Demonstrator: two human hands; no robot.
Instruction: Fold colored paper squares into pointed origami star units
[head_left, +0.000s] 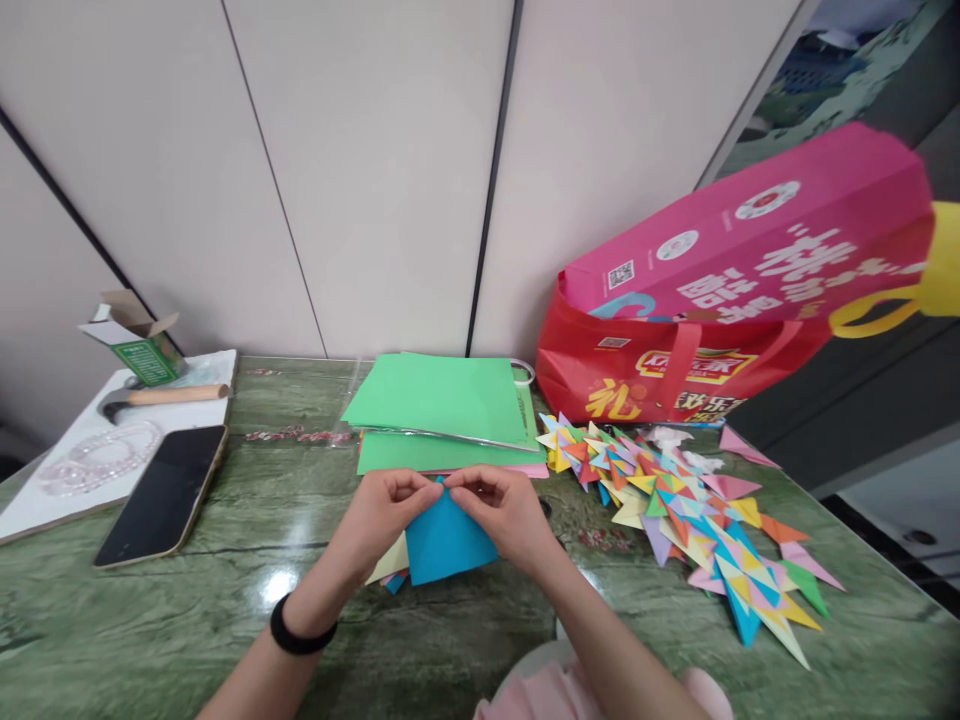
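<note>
Bright, even indoor light, apparently from overhead, washes pale wall panels (375, 180) and throws white glare (279, 586) on the glossy surface (135, 640), L of ctr., w/ a fainter patch R. Shadows soft; far R dim. Wide-angle lens slants panel seams (493, 180) and stretches pink bag (840, 190); pic. a bit soft, backdrop (825, 75) top R fuzzy.

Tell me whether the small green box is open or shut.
Open: the green box has its flaps sticking up and out, not folded down over its mouth.
</note>
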